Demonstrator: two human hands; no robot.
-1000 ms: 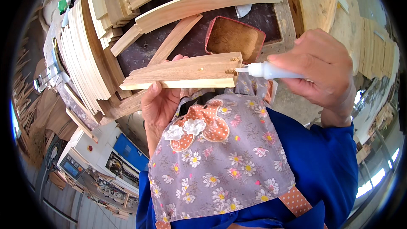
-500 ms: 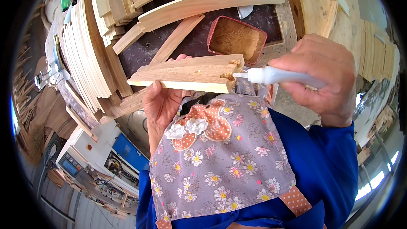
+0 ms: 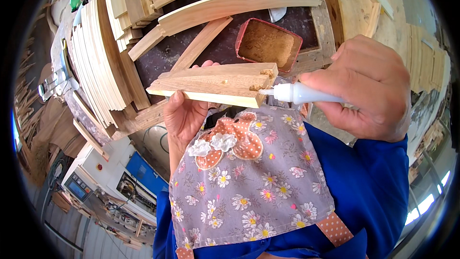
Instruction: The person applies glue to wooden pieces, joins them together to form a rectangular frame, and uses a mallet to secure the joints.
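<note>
My left hand [image 3: 186, 112] is closed round a short wooden board [image 3: 211, 84], thumb on its near edge and fingertips showing past the far edge. The board's right end has two rough notches with brownish crumbs in them. In my right hand [image 3: 366, 88] is a white squeeze glue bottle [image 3: 306, 93], held almost level. Its thin nozzle points left and meets the board's end at the nearer notch. Whether glue is flowing out cannot be made out.
Beyond the board, a red-rimmed box [image 3: 268, 43] with brown material inside sits on the dark worktable [image 3: 160, 55]. Curved wooden slats [image 3: 239, 5] lie behind it, and stacked strips [image 3: 98, 62] stand at left. A white machine [image 3: 96, 168] is at lower left.
My right hand and the glue bottle have shifted slightly right and down, the nozzle now lower on the board's end. The board has moved a little to the right.
</note>
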